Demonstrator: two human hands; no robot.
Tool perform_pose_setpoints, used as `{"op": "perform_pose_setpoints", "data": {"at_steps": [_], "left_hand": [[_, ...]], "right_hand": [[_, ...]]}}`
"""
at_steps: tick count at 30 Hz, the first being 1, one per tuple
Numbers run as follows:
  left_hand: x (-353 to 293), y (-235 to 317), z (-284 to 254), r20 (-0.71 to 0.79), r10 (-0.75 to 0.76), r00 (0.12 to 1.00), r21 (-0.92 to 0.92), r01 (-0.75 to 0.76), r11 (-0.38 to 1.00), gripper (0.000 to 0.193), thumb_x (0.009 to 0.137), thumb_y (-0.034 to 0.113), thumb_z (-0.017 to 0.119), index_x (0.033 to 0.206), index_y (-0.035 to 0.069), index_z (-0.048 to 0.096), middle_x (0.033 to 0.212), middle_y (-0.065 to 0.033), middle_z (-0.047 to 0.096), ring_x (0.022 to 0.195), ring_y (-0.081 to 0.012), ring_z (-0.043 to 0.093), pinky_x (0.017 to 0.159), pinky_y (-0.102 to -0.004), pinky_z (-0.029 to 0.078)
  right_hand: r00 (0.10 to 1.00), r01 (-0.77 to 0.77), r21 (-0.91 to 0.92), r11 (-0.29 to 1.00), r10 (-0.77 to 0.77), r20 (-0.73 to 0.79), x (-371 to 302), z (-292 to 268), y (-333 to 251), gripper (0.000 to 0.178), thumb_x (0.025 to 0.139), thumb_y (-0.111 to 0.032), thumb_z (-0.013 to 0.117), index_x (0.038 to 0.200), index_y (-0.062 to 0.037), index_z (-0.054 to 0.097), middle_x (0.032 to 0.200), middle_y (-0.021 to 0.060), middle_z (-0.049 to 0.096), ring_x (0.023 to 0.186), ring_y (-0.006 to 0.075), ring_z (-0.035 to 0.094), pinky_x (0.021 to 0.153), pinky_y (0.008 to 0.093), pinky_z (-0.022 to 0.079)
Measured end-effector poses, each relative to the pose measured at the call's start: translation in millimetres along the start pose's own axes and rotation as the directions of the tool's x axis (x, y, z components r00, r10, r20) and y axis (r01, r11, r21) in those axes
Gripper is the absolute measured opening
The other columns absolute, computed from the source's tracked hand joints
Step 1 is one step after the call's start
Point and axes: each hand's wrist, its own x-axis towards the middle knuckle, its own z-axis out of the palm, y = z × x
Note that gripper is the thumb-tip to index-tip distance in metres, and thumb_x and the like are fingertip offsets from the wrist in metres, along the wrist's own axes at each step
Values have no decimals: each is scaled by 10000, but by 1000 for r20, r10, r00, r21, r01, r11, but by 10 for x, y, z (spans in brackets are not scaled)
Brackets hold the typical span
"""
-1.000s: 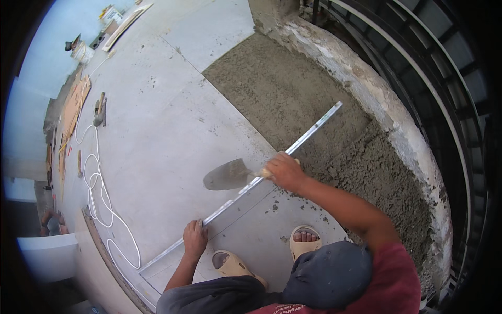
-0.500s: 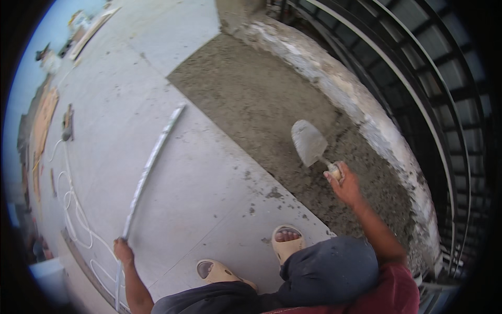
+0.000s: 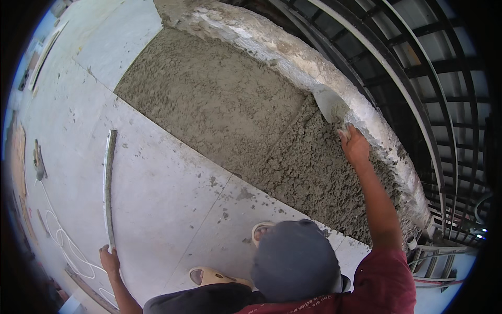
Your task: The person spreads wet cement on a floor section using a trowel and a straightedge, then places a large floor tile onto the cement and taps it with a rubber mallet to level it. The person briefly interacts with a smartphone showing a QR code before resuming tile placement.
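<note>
right grip (image 3: 355, 146) holds trowel (image 3: 329, 102) (jutting beyond, toward upper left)

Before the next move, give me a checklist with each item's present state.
1. Trowel gripped in the right hand: ok.
2. Bar gripped in the left hand: ok.
3. Bar off the grey mix: ok, over the floor.
4. Mix evenly smooth: not ok, coarse and lumpy near the right forearm.
5. Floor free of crumbs: not ok.
6. Trowel clear of the wall: cannot tell.
</note>
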Motion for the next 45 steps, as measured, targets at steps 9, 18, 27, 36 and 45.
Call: {"op": "perform_pose_setpoints", "data": {"at_steps": [9,18,27,36,45], "left_hand": [[-1199,1124,-2268,109,-137,985,-452,172,875,394,937,201,669,1202,-84,604,1100,-162,634,939,-230,632,833,-341,503],[-2466,2221,-3883,317,-323,892,-653,452,607,685,1048,507,318,1448,-38,432,1460,-287,443,1380,-379,408,1117,-438,343],[-2024,2876,-3517,-310,-84,947,-496,-86,864,834,910,469,617,1448,-100,331,1506,-312,323,1388,-427,376,1138,-512,287],[-1379,2976,-3737,-290,20,957,-533,-179,827,761,839,355,729,1408,-43,415,1398,-342,436,1272,-509,461,1070,-570,384],[-1023,2732,-3714,-312,17,950,-589,-207,781,717,854,437,716,1314,-66,493,1339,-339,497,1231,-513,500,1023,-591,432]], "right_hand": [[911,134,168,977,-188,367,-753,254,311,403,955,-391,595,1127,-28,624,875,208,689,766,384,685,698,476,556],[907,-210,529,822,-38,419,-894,-330,6,436,948,-246,636,1233,81,586,1021,247,685,964,354,683,838,428,526],[849,-268,640,720,-138,511,195,237,-1475,375,949,-211,623,1225,42,599,815,102,654,636,180,616,577,337,495],[809,-84,676,732,-346,475,1343,148,-4042,450,930,-256,625,1269,37,589,852,143,648,676,236,625,626,362,488],[889,214,408,887,-350,296,1889,368,-5701,400,941,-280,584,1194,29,612,1058,231,674,985,406,646,845,478,505]]}}
